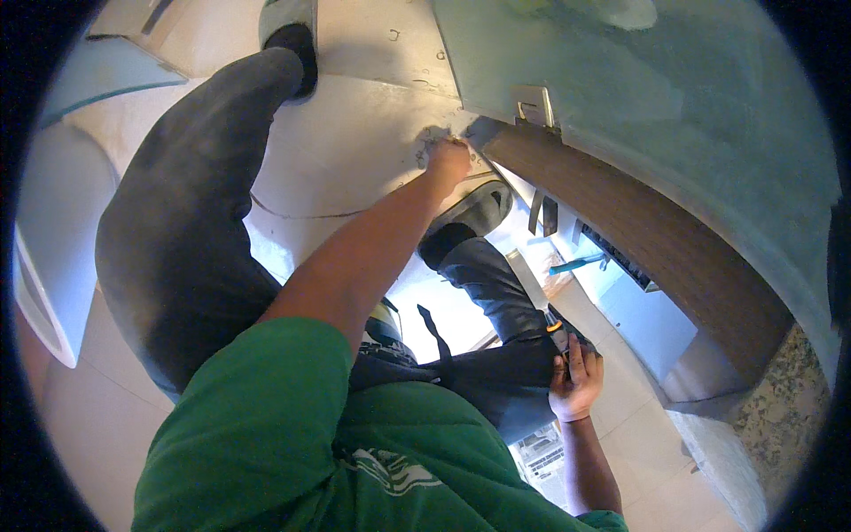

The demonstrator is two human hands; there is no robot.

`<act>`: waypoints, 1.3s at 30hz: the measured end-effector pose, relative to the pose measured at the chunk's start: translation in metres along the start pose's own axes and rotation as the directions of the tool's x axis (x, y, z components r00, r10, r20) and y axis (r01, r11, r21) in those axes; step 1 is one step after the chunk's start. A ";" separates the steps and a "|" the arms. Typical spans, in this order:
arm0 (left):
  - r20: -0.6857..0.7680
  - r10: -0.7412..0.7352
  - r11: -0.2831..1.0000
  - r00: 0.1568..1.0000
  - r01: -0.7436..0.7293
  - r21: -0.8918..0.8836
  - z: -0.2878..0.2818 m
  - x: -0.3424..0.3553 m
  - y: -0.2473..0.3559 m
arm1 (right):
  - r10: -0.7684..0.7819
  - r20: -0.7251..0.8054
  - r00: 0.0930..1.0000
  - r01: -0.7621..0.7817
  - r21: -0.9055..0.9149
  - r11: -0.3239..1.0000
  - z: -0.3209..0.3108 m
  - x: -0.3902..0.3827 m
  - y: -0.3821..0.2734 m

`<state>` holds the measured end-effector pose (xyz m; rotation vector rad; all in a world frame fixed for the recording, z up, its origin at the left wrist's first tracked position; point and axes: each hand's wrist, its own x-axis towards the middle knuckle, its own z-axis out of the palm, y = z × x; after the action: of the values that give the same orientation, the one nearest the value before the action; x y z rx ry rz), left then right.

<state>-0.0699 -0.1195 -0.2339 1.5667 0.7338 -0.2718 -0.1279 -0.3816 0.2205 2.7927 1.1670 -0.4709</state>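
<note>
My left hand (449, 160) reaches down to the pale floor (332, 133), with its fingers drawn together at a dark patch of crumbs (427, 146). A small yellowish bit shows at the fingertips, too small to name. My right hand (576, 381) rests by my right knee and grips the black and orange handle of a chisel (529, 279). The flat, pale blade points up and away from me, toward my right sandal (479, 208). My left hand is close to that sandal and to the lower end of a dark brown wooden board (638, 222).
A greenish panel (691, 97) with a metal plate (534, 105) rises at the right. Beneath the board lies a teal-handled tool (576, 265). Newspaper (542, 457) lies under my right leg. White curved objects (66, 222) stand at the left, and speckled stone (784, 408) at the right.
</note>
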 end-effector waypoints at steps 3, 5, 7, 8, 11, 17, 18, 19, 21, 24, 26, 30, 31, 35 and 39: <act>-0.261 -0.203 0.960 0.944 0.141 -0.241 -0.016 -0.027 0.031 | 0.061 0.002 0.998 -0.061 0.015 0.998 0.002 -0.007 -0.001; -0.365 0.068 0.995 0.928 -0.091 -0.044 -0.022 -0.037 0.025 | 0.077 0.020 0.997 -0.077 0.020 0.997 0.002 -0.008 0.000; -0.284 0.249 0.967 0.926 -0.222 0.125 -0.031 -0.057 0.056 | 0.095 0.011 0.995 -0.095 0.026 0.995 0.003 -0.010 -0.001; -0.240 0.330 0.937 0.913 -0.285 0.203 -0.041 -0.065 0.072 | 0.095 0.007 0.995 -0.095 0.030 0.995 0.002 -0.009 -0.002; -0.152 0.529 0.833 0.835 -0.477 0.282 -0.057 -0.058 0.067 | 0.061 0.011 0.998 -0.061 0.013 0.998 0.002 -0.002 -0.002; -0.082 0.651 0.730 0.755 -0.592 0.342 -0.074 -0.037 0.058 | 0.093 0.049 0.994 -0.096 0.065 0.993 -0.003 0.001 -0.008; -0.107 0.625 0.758 0.774 -0.567 0.322 -0.074 -0.036 0.055 | 0.060 0.040 0.997 -0.063 0.059 0.996 -0.003 0.005 -0.006; -0.107 0.441 0.874 0.891 -0.399 0.276 -0.074 -0.034 0.054 | 0.026 0.031 0.999 -0.028 0.055 0.998 -0.001 0.010 -0.004; -0.061 0.048 0.981 0.997 -0.036 0.190 -0.083 -0.041 0.083 | 0.015 0.026 1.000 -0.016 0.032 0.999 -0.001 0.009 -0.003; -0.176 0.112 0.988 0.978 -0.091 0.123 -0.067 -0.054 0.082 | 0.039 0.043 0.998 -0.040 0.010 0.999 -0.003 0.008 -0.006; -0.155 0.280 0.955 0.947 -0.259 0.146 -0.056 -0.070 0.079 | 0.033 0.033 0.999 -0.034 0.016 0.999 -0.004 0.011 -0.009; -0.314 0.526 0.850 0.791 -0.494 0.182 -0.039 -0.083 0.063 | 0.039 0.058 0.998 -0.040 0.019 0.999 -0.007 0.016 -0.010; -0.317 0.528 0.849 0.788 -0.496 0.182 -0.038 -0.083 0.063 | 0.040 0.055 0.998 -0.041 0.020 0.999 -0.007 0.016 -0.010; -0.230 0.415 0.908 0.880 -0.384 0.169 -0.046 -0.084 0.071 | 0.054 0.040 0.998 -0.055 0.024 0.998 -0.005 0.012 -0.010; -0.303 0.193 0.980 0.933 -0.169 0.106 -0.046 -0.081 0.075 | 0.060 0.039 0.997 -0.061 0.021 0.998 -0.004 0.008 -0.009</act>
<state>-0.0986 -0.0969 -0.1195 1.7620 0.8225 0.0893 -0.1280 -0.3689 0.2223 2.8150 1.0724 -0.5329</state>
